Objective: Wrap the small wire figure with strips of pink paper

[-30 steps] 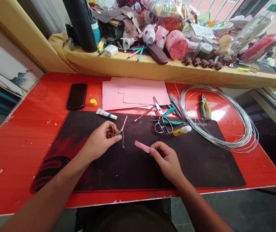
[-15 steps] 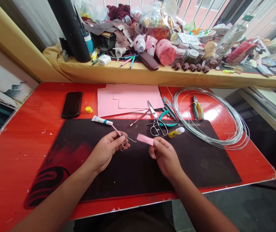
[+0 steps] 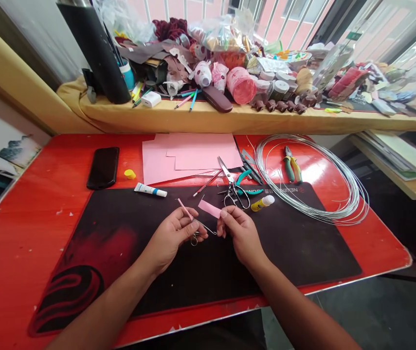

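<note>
1. Since the earlier frame, the left hand [image 3: 167,238] and right hand [image 3: 241,234] have drawn closer together.
2. Left fingers [image 3: 189,224] clench a pink-wrapped wire [image 3: 185,209]; right fingers [image 3: 226,215] pinch a pink paper strip [image 3: 209,209], just beside it, above the black desk mat [image 3: 295,253].
3. A firm pinch keeps the strip steady.
4. Scissors [image 3: 234,190] and a glue stick [image 3: 262,203] sit close ahead; open mat lies toward the near edge.

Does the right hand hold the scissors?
No, the right hand pinches a pink paper strip, and the scissors lie apart from it.
</note>
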Tool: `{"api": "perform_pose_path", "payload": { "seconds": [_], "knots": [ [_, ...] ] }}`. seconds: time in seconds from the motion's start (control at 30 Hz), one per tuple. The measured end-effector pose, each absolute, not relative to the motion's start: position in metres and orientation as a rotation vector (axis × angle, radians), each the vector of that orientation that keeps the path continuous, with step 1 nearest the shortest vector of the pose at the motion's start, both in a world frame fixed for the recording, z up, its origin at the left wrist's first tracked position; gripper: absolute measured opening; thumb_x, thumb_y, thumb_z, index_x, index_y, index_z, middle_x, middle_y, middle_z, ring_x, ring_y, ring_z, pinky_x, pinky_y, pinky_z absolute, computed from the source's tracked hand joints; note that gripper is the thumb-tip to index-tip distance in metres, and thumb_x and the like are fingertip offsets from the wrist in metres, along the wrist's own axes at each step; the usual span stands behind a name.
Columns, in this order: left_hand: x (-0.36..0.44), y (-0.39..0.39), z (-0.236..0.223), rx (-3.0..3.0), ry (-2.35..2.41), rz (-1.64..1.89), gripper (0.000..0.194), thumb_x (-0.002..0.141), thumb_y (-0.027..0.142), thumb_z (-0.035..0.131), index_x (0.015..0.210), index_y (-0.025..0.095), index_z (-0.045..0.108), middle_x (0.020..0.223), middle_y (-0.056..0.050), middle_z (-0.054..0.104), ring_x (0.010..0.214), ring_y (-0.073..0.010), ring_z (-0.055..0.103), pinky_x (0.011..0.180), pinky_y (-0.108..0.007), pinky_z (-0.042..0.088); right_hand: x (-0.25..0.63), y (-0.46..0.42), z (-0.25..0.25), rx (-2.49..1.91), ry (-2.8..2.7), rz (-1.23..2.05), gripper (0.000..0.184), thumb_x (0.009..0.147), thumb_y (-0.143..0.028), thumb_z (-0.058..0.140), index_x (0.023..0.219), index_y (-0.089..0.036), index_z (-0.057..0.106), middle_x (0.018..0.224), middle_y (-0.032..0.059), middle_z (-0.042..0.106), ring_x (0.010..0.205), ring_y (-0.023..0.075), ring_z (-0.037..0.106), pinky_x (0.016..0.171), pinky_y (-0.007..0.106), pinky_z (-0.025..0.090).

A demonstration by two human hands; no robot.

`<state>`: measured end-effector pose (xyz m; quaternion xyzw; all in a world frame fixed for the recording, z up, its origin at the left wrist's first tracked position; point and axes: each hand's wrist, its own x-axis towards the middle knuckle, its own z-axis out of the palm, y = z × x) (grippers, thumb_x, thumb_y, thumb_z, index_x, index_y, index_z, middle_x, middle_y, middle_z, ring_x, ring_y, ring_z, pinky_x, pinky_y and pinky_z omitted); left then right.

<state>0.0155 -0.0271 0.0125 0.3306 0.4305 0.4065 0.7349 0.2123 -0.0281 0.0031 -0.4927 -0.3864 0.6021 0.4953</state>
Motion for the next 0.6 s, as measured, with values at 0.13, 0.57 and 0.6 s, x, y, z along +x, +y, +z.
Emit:
{"api": "perform_pose_path", "payload": {
  "seconds": [0.13, 0.57, 0.6],
  "knots": [
    [0.0147, -0.0277, 0.0115, 0.653, 0.952, 0.901, 0.071, 0.083, 0.039, 0.088, 0.142, 0.017, 0.055, 0.088, -0.008, 0.080, 0.079, -0.0201, 0.073, 0.080, -0.034, 0.057, 0.2124, -0.0295, 0.0027, -1.169, -0.981, 1.486, 0.029, 0.094, -0.046, 0.074, 0.084, -0.021, 0.065, 0.068, -0.0016, 0.064, 0.058, 0.0139, 0.057, 0.057, 0.027, 0.042],
    [0.0150, -0.0266, 0.0063, 0.550, 0.921, 0.921, 0.044, 0.079, 0.037, 0.093, 0.113, 0.014, 0.079, 0.092, -0.009, 0.081, 0.080, -0.0176, 0.075, 0.077, -0.028, 0.061, 0.2091, -0.0373, 0.0016, -1.168, -0.991, 1.556, 0.030, 0.094, -0.046, 0.075, 0.085, -0.020, 0.064, 0.063, -0.0031, 0.062, 0.053, 0.0122, 0.055, 0.053, 0.025, 0.041],
    [0.0151, -0.0267, 0.0064, 0.553, 0.925, 0.931, 0.043, 0.078, 0.038, 0.093, 0.112, 0.014, 0.080, 0.094, -0.009, 0.081, 0.081, -0.0174, 0.075, 0.078, -0.028, 0.061, 0.2089, -0.0378, 0.0013, -1.169, -0.991, 1.559, 0.030, 0.094, -0.046, 0.075, 0.085, -0.020, 0.064, 0.062, -0.0033, 0.062, 0.052, 0.0121, 0.055, 0.052, 0.024, 0.041]
  ]
}}
